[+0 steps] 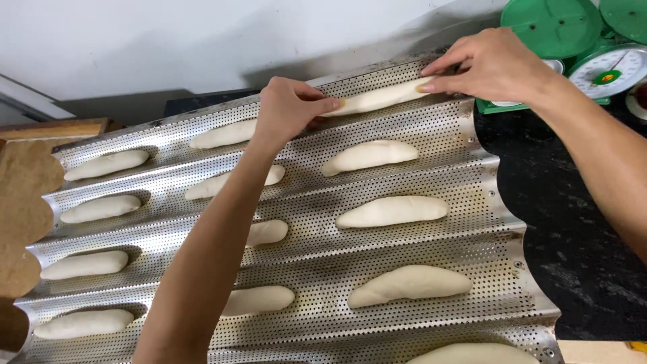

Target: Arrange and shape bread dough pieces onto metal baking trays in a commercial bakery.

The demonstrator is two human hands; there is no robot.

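Note:
A long pale dough piece (pixel 377 98) lies in the far channel of a perforated, wavy metal baking tray (pixel 404 251). My left hand (pixel 288 110) pinches its left end and my right hand (pixel 490 65) pinches its right end. Several more shaped dough pieces rest in the tray's other channels, such as one (pixel 369 156) just below the held piece and another (pixel 223 135) left of my left hand. My left forearm crosses the middle column and hides parts of those pieces.
A green kitchen scale (pixel 610 69) with a round dial stands at the far right on a dark speckled counter (pixel 579 222). A white wall rises behind the tray. Brown wavy cardboard (pixel 23 202) and a wooden board (pixel 54 128) lie at the left.

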